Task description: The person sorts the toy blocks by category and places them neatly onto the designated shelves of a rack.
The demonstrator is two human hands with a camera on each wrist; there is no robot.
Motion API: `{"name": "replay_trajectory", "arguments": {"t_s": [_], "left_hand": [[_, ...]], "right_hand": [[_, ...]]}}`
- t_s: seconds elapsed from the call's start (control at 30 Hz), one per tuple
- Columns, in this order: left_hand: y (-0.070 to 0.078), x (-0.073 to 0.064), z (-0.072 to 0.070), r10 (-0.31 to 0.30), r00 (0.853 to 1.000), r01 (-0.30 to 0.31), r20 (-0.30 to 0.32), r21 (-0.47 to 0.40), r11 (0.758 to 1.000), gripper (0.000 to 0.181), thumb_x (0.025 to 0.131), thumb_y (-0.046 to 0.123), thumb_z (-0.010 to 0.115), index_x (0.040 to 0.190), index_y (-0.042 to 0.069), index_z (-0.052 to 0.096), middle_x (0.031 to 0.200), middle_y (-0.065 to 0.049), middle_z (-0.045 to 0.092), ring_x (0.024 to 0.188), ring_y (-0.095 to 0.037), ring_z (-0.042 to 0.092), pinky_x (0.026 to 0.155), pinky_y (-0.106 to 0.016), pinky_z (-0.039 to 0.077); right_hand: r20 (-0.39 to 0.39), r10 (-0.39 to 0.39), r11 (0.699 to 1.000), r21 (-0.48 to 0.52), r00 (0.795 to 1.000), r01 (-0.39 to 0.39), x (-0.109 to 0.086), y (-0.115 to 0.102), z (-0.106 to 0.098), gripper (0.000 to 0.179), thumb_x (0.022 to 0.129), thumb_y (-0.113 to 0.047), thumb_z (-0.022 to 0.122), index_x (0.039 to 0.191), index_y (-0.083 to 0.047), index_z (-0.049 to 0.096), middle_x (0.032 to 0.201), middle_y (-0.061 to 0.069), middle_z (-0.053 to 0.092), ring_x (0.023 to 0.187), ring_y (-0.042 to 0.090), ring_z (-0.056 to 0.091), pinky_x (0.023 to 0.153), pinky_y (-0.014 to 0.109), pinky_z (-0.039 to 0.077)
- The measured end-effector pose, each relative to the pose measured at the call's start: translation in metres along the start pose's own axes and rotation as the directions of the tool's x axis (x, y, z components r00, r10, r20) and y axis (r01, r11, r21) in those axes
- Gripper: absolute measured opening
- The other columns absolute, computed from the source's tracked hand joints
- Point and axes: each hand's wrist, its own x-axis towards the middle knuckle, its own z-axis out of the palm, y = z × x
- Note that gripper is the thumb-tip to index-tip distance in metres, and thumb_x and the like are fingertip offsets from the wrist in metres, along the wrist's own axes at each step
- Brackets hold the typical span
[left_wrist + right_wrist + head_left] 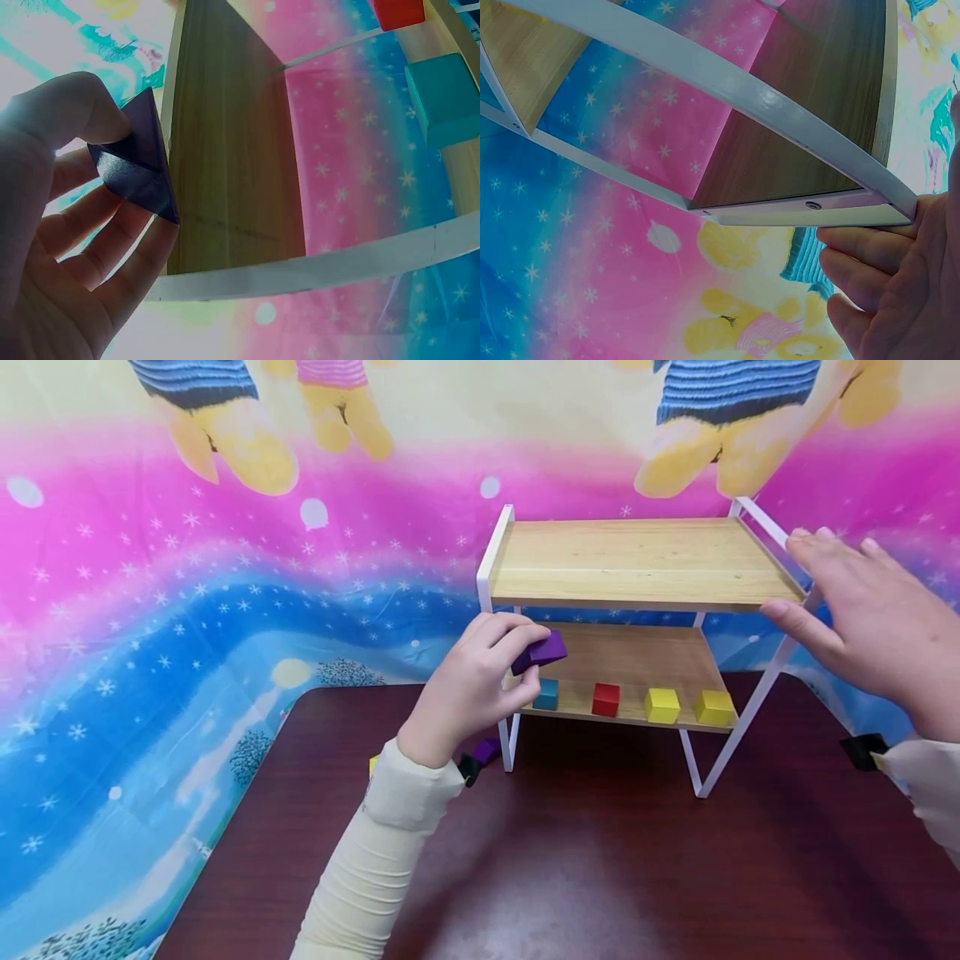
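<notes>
My left hand (480, 681) pinches a purple triangular block (548, 647) between thumb and fingers, in front of the left end of a two-tier wooden shelf (645, 564) with a white metal frame. In the left wrist view the block (135, 157) shows a pointed, wedge-like shape. With fingers extended, my right hand (877, 618) lies at the frame's upper right corner; in the right wrist view its fingertips are right at the white side bar (810, 214). On the lower tier stand a teal cube (547, 694), a red cube (606, 699) and two yellow cubes (663, 705).
Another purple block (486, 751) lies on the dark reddish table (585, 868) near the shelf's left leg. A yellow piece (372, 765) shows beside the left sleeve, mostly hidden. Behind the table hangs a colourful printed cloth (225, 543).
</notes>
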Motion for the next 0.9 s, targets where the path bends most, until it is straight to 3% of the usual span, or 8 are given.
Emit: {"name": "replay_trajectory", "arguments": {"t_s": [0.33,0.9], "left_hand": [[0.007,0.013,0.006,0.050,0.999,-0.050,0.004,-0.025,0.998,0.028,0.088,0.007,0.067,0.116,0.002,0.071,0.115,-0.011,0.066,0.106,-0.024,0.060,0.096,-0.029,0.049],[0.017,0.037,0.005,0.041,0.999,-0.039,0.034,-0.060,0.997,0.029,0.092,0.010,0.064,0.119,0.003,0.070,0.117,-0.011,0.065,0.110,-0.024,0.057,0.098,-0.025,0.047]], "right_hand": [[-0.010,-0.031,0.999,0.011,0.999,0.031,0.000,0.005,0.000,0.077,0.107,-0.049,0.032,0.159,0.005,0.012,0.160,0.035,0.016,0.152,0.045,0.008,0.124,0.045,-0.008],[0.000,-0.029,1.000,0.009,1.000,0.029,-0.001,0.007,0.000,0.078,0.107,-0.051,0.031,0.159,0.004,0.013,0.161,0.034,0.016,0.153,0.043,0.007,0.123,0.045,-0.009]]}}
